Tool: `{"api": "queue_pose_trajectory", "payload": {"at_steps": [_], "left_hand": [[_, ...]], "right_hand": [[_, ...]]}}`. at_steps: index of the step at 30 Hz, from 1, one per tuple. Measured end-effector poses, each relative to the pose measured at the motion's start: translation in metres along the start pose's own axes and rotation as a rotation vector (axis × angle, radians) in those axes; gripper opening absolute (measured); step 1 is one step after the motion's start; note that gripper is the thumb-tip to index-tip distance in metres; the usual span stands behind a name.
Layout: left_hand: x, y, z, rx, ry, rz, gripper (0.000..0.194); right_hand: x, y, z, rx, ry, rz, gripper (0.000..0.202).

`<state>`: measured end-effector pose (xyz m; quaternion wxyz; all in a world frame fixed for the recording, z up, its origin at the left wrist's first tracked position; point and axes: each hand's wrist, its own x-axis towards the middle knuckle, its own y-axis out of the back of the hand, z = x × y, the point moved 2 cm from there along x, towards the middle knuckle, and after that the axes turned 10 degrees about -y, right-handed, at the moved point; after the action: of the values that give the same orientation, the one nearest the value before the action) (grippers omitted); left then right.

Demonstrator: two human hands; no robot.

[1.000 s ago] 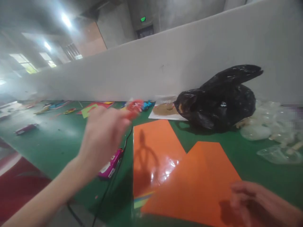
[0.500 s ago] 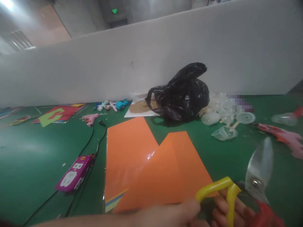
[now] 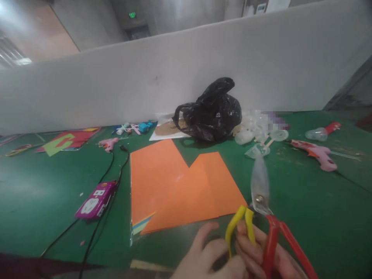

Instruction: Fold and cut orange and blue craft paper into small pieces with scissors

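Note:
My right hand point(image 3: 255, 254) is closed around large scissors with red handles point(image 3: 272, 242), their silver blades point(image 3: 260, 182) together and pointing away from me. Its fingertips also reach between the two arms of a yellow-handled tool point(image 3: 249, 224), perhaps pliers, whose small dark head is mostly hidden by the scissors. From the left, my left hand point(image 3: 210, 257) has its fingers curled at the tool's left yellow arm, with one finger raised. Just beyond both hands lie orange sheets point(image 3: 177, 190), one partly in a clear sleeve.
A black plastic bag point(image 3: 215, 116) stands against the white partition, with clear plastic cups point(image 3: 261, 131) beside it. Pink glue guns lie right point(image 3: 316, 153) and left point(image 3: 109, 144). A purple power strip point(image 3: 95, 201) with black cords rests left, near red and green paper point(image 3: 59, 143).
The view has turned rightward. Both hands and the scissors appear further left, and the scissors stand more upright. The yellow arms have come closer together, and one left finger has lifted.

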<state>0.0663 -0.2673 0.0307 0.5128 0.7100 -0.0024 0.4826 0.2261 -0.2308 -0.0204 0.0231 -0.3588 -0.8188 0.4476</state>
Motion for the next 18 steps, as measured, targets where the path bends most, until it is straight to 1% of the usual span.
{"api": "queue_pose_trajectory", "payload": {"at_steps": [2, 3, 4, 5, 6, 7, 9, 11, 13, 15, 17, 18], "left_hand": [[-0.003, -0.001, -0.001, 0.037, 0.053, 0.050, 0.013], [-0.003, 0.002, -0.003, 0.063, 0.075, 0.053, 0.007], [-0.003, 0.007, -0.008, 0.073, 0.079, 0.047, 0.010], [-0.002, 0.011, -0.014, 0.072, 0.092, -0.014, 0.017], [-0.001, 0.017, -0.022, 0.085, 0.159, -0.066, 0.022], [-0.001, 0.021, -0.031, 0.097, 0.223, -0.126, 0.021], [-0.002, 0.026, -0.049, 0.129, 0.355, -0.224, 0.017], [-0.006, 0.024, -0.063, 0.149, 0.478, -0.327, 0.018], [-0.012, 0.017, -0.074, 0.185, 0.590, -0.408, 0.029], [-0.016, 0.011, -0.080, 0.243, 0.686, -0.457, 0.043], [-0.017, 0.008, -0.084, 0.302, 0.742, -0.493, 0.051], [-0.017, 0.007, -0.085, 0.319, 0.754, -0.510, 0.051]], "right_hand": [[0.000, -0.001, 0.000, 0.019, 0.017, -0.021, 0.052], [0.000, -0.001, -0.001, 0.054, 0.008, -0.044, 0.060], [0.001, -0.001, -0.002, 0.078, 0.011, -0.058, 0.067], [0.001, -0.002, -0.004, 0.092, 0.013, -0.073, 0.072], [0.002, -0.003, -0.006, 0.099, 0.019, -0.078, 0.077], [0.003, -0.003, -0.009, 0.091, 0.028, -0.072, 0.079], [0.004, -0.004, -0.015, 0.073, 0.051, -0.035, 0.078], [0.007, -0.004, -0.021, 0.057, 0.039, -0.009, 0.076], [0.008, -0.003, -0.025, 0.048, 0.021, 0.009, 0.074], [0.008, -0.002, -0.029, 0.032, 0.001, 0.015, 0.072], [0.005, -0.001, -0.035, 0.014, -0.005, 0.023, 0.070], [0.001, 0.001, -0.037, 0.007, -0.001, 0.037, 0.069]]}}
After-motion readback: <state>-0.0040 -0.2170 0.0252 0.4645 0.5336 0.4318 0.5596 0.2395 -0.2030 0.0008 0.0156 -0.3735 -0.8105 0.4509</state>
